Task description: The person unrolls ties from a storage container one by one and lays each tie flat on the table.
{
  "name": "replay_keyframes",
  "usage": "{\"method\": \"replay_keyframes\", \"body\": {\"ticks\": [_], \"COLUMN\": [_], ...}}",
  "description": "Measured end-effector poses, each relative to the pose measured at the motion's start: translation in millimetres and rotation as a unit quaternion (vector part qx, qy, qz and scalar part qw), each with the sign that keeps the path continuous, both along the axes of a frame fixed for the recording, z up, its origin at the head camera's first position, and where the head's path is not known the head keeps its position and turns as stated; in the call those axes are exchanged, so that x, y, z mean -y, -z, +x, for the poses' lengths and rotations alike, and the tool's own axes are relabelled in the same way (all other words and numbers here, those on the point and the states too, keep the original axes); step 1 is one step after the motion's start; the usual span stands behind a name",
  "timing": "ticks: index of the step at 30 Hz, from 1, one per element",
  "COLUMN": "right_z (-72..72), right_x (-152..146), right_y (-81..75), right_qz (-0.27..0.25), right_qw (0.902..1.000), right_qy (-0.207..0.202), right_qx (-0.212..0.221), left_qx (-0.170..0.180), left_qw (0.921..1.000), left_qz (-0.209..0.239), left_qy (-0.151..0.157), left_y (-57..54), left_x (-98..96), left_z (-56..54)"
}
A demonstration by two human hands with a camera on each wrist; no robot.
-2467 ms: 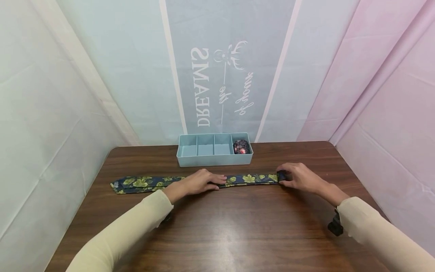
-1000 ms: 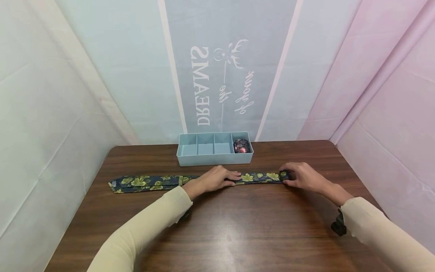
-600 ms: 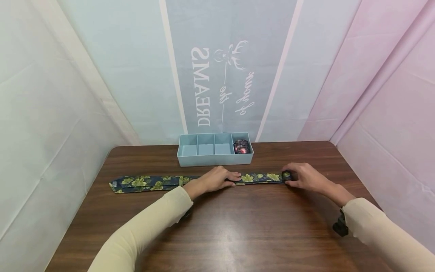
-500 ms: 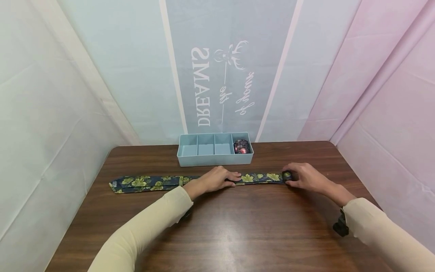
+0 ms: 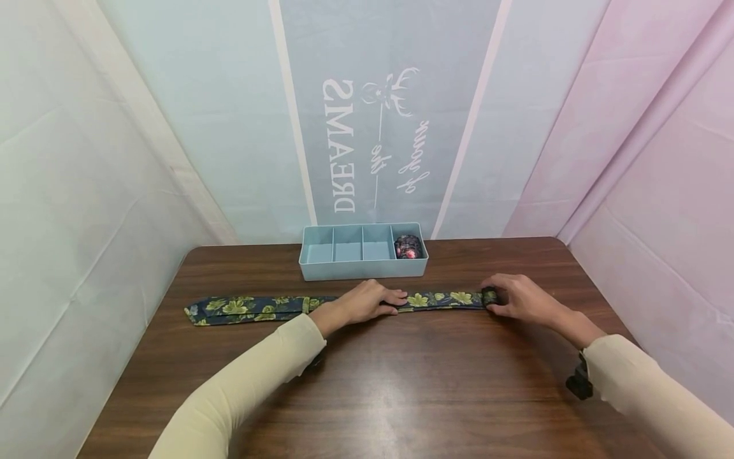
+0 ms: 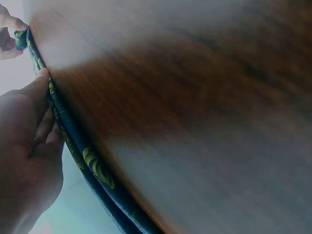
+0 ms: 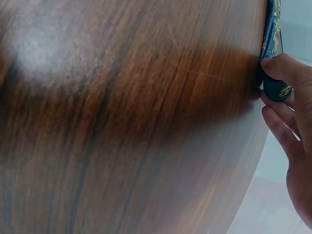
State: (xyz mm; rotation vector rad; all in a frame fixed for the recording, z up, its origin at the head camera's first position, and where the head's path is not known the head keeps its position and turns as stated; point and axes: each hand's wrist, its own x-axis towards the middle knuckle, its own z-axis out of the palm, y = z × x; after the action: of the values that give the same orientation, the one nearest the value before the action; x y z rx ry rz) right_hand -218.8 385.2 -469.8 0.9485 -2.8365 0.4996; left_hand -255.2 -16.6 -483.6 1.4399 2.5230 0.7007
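Observation:
A navy necktie (image 5: 232,307) with yellow-green flowers lies lengthwise across the table, its wide pointed end at the left. My left hand (image 5: 361,302) rests on the tie's middle and covers part of it; in the left wrist view its fingers (image 6: 43,97) lie along the cloth. At the right end the tie is wound into a small roll (image 7: 277,89), which my right hand (image 5: 518,299) holds between thumb and fingers. The roll touches the tabletop, and the right hand hides part of it in the head view.
Behind the tie stands a light blue box (image 5: 361,271) with several compartments. A rolled dark floral tie (image 5: 408,247) sits in its rightmost compartment. The brown wooden table (image 5: 390,389) ends at fabric walls at the back and sides.
My left hand slid right along the tie, then stayed put, baring the loop on the tie's back. My right hand has shifted slightly right with the rolled end.

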Motion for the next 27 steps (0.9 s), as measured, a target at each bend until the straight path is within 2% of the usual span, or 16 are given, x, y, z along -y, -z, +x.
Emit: {"method": "replay_keyframes", "body": {"ticks": [15,27], "right_z": [0.0,2.5], "right_x": [-8.3,-15.5], "right_y": [-0.3,-1.4], "right_qz": [0.02,0.004], "right_qw": [0.9996,0.9998], "right_qy": [-0.001,0.009], "right_qx": [-0.017,-0.018], "left_qx": [0.002,0.001], "left_qw": [1.0,1.0], "left_qz": [0.0,0.0], "left_qy": [0.001,0.003], "left_y": [-0.8,-1.6], "left_x": [0.0,0.8], "left_z": [1.0,0.8]}}
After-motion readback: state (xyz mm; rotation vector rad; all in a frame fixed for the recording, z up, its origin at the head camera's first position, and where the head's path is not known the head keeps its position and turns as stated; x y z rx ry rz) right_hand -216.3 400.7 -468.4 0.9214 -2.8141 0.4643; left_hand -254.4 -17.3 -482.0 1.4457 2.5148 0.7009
